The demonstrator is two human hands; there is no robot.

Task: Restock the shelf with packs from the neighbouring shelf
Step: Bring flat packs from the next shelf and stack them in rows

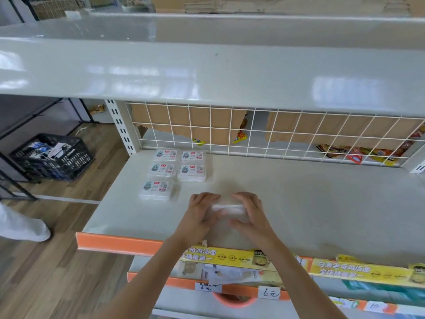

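Note:
On the pale grey shelf (pixel 299 203) several white packs with printed labels lie flat at the back left, in two columns; the nearest one (pixel 156 188) sits alone in front. Just right of it, both my hands hold one more clear-wrapped white pack (pixel 228 209) low over the shelf. My left hand (pixel 200 209) grips its left end and my right hand (pixel 250 215) grips its right end, fingers curled over the top. The pack is blurred and partly hidden by my fingers.
A white wire grid (pixel 253 130) backs the shelf, with cardboard and snack bags behind it. An upper shelf (pixel 207 72) overhangs. The orange front rail (pixel 115 244) carries yellow banners and price tags. A black crate (pixel 53 155) stands on the wooden floor at left.

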